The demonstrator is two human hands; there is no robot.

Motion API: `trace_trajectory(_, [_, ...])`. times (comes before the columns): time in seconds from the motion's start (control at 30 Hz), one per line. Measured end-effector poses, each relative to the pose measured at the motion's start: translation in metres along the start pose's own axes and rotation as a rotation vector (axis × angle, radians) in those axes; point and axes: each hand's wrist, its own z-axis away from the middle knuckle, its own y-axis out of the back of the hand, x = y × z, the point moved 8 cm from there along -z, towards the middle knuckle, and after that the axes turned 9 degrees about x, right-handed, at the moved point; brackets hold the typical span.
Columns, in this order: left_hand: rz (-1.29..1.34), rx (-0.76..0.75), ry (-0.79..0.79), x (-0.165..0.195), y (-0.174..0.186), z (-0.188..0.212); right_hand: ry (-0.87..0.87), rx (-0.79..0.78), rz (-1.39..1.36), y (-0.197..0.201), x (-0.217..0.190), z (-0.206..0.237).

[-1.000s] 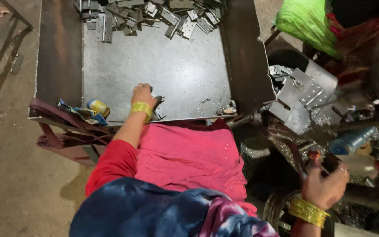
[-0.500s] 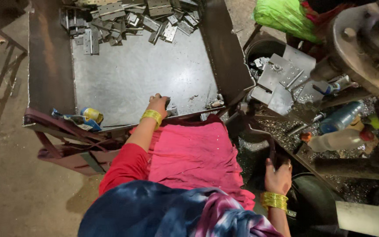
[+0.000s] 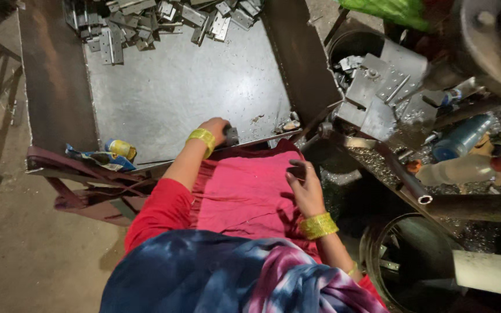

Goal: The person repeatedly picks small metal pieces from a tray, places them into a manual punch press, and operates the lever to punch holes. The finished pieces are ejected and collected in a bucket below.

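My right hand (image 3: 305, 188) came back from the machine holding a small metal piece (image 3: 297, 170) (left hand (image 3: 215, 128) grips another one (image 3: 231, 135)).

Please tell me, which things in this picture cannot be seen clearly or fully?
1. Small metal piece under the left hand, head view: fingers cover most of it.
2. Dark piece at the right hand: dim, shape unclear.
3. Pile of metal brackets in the steel tray: cut off by the top edge.
4. Round bin at lower right: its inside is dark.
5. Green bag: cut off by the top edge.
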Motion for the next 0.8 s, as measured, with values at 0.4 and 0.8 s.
trace_trajectory(0.4, [0.773,0.325,-0.111,0.189,0.029,0.062,-0.01,0.138,0.133,0.005,0.06,-0.022])
trace_trajectory(0.8, [-0.266,0.425,-0.671,0.392,-0.055,0.02,0.254,0.424,1.398,0.166,-0.106,0.002])
